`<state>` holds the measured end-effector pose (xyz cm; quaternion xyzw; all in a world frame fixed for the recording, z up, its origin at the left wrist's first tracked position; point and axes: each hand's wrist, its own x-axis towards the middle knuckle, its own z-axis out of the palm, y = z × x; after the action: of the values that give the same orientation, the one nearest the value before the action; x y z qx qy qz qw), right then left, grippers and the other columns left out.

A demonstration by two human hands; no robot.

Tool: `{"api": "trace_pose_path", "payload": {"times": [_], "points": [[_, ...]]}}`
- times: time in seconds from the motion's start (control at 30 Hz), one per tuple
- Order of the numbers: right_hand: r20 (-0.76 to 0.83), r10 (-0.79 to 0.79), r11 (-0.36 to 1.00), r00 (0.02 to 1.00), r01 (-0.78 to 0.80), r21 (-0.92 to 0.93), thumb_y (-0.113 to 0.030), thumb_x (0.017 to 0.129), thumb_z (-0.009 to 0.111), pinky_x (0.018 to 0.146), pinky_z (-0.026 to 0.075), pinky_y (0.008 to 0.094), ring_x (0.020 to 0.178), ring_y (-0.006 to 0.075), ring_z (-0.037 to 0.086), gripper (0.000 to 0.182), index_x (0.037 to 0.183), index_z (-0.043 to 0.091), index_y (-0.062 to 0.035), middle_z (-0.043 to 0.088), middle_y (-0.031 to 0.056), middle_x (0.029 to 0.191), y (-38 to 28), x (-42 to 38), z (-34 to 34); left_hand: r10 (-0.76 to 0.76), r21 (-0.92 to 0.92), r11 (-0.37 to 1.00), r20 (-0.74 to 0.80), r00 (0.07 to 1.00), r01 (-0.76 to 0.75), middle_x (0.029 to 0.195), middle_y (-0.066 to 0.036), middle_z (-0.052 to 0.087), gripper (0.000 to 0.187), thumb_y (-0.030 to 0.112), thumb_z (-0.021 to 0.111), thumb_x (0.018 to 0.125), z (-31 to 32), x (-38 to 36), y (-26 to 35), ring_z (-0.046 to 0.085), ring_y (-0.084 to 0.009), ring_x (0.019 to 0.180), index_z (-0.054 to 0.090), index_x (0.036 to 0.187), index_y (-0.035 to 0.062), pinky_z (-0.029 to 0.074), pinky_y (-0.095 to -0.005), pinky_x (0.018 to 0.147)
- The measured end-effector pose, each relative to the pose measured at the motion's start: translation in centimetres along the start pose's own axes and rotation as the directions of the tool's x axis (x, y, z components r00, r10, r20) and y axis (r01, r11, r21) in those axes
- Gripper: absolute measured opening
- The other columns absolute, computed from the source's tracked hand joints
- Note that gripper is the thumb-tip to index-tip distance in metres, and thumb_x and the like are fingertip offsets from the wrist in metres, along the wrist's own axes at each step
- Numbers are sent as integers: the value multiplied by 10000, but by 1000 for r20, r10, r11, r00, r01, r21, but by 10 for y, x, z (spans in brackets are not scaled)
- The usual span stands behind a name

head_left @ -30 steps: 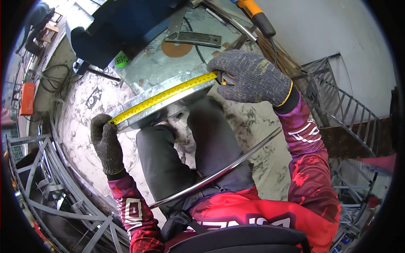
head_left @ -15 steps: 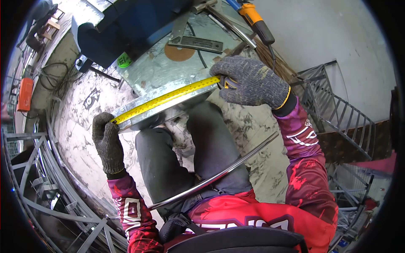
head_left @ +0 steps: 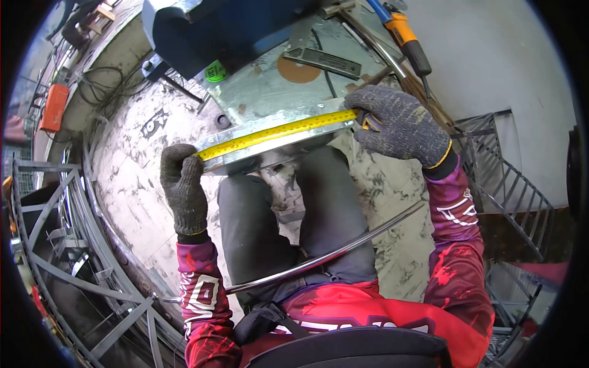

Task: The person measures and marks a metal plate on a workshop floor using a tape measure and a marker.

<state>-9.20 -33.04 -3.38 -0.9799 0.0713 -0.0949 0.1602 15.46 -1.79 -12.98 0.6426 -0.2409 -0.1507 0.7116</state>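
Observation:
A yellow tape measure [head_left: 276, 132] is stretched along the front edge of a metal table [head_left: 251, 113]. My left hand [head_left: 184, 190], in a dark knit glove, pinches the tape's left end at the table's corner. At the tape's right end, my right hand [head_left: 399, 126], gloved in grey, is closed around the tape case, which is mostly hidden by the fingers. The blade bows slightly upward between the two hands. A thin curved metal tube [head_left: 325, 256] lies across my lap.
On the table are a brown disc [head_left: 299, 70], a metal square [head_left: 325, 61], a green roll [head_left: 215, 71] and a blue machine [head_left: 227, 30]. An orange-and-blue grinder [head_left: 405, 37] lies at the back right. Metal frames [head_left: 92, 282] stand at left.
The whole view has shifted, so the table, tape and both hands appear farther right. Both hands still hold the tape across the edge.

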Motion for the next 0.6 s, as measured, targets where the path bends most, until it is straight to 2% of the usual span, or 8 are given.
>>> {"api": "trace_pose_path", "payload": {"times": [0.07, 0.13, 0.4, 0.47, 0.5, 0.53, 0.57, 0.6], "points": [[9, 1, 1000, 1000, -1, -4, -214, 824, 774, 979, 545, 461, 1095, 375, 674, 471, 1261, 670, -68, 691, 179, 1194, -3, 0, -2, 6, 8, 1000, -28, 1000, -5, 989, 2, 582, 72, 54, 636, 969, 3, 0, 2, 493, -87, 860, 623, 1040, 50, 432, -257, 799], [19, 62, 998, 998, -62, -17, -283, 811, 787, 943, 548, 464, 1063, 370, 678, 461, 1192, 664, -54, 691, 171, 1126, -3, 1, -1, 3, -11, 1000, -18, 1000, -3, 988, -2, 585, 75, 54, 640, 967, 1, 1, 3, 497, -90, 860, 625, 1040, 48, 436, -260, 799], [50, 67, 997, 996, -65, -38, -255, 824, 774, 927, 551, 467, 1027, 374, 680, 445, 1209, 661, -63, 691, 177, 1088, -8, 4, -6, -40, 10, 999, 50, 998, 40, 1013, -29, 596, 126, 43, 682, 943, -4, 2, 9, 560, -108, 913, 631, 1059, 33, 486, -268, 784], [69, 63, 997, 996, -60, -46, -216, 836, 767, 932, 554, 463, 1025, 372, 681, 436, 1238, 667, -78, 692, 175, 1100, -8, 4, -6, 137, 155, 978, 15, 990, -138, 977, -57, 610, 147, 0, 691, 887, 4, 5, 13, 580, -149, 902, 645, 1024, 25, 491, -309, 798], [66, 57, 998, 996, -54, -44, -218, 838, 767, 935, 554, 462, 1026, 372, 683, 435, 1238, 668, -78, 693, 175, 1102, -8, 4, -6, 136, 156, 978, 16, 991, -137, 977, -57, 610, 147, 0, 691, 887, 7, 7, 20, 580, -149, 902, 645, 1024, 25, 491, -309, 798], [64, 51, 998, 997, -49, -42, -219, 840, 766, 938, 555, 461, 1027, 372, 685, 433, 1238, 669, -79, 695, 176, 1104, -8, 3, -5, 304, 412, 855, 92, 948, -314, 982, -63, 614, 145, -10, 694, 871, 11, 10, 30, 579, -166, 894, 651, 1006, 23, 492, -326, 821], [65, 53, 998, 996, -50, -41, -219, 840, 766, 938, 555, 461, 1027, 372, 685, 433, 1238, 669, -79, 695, 176, 1104, -8, 3, -5, 433, 616, 638, 210, 877, -462, 987, -69, 617, 144, -20, 698, 855, 15, 11, 38, 579, -183, 887, 658, 987, 21, 493, -343, 843], [60, 52, 997, 997, -49, -54, -216, 839, 768, 939, 557, 458, 1034, 371, 686, 432, 1237, 671, -78, 697, 175, 1110, -9, 3, -5, 430, 616, 639, 210, 878, -461, 987, -69, 617, 144, -20, 698, 855, 18, 12, 44, 579, -183, 887, 658, 987, 21, 493, -343, 843]]}}
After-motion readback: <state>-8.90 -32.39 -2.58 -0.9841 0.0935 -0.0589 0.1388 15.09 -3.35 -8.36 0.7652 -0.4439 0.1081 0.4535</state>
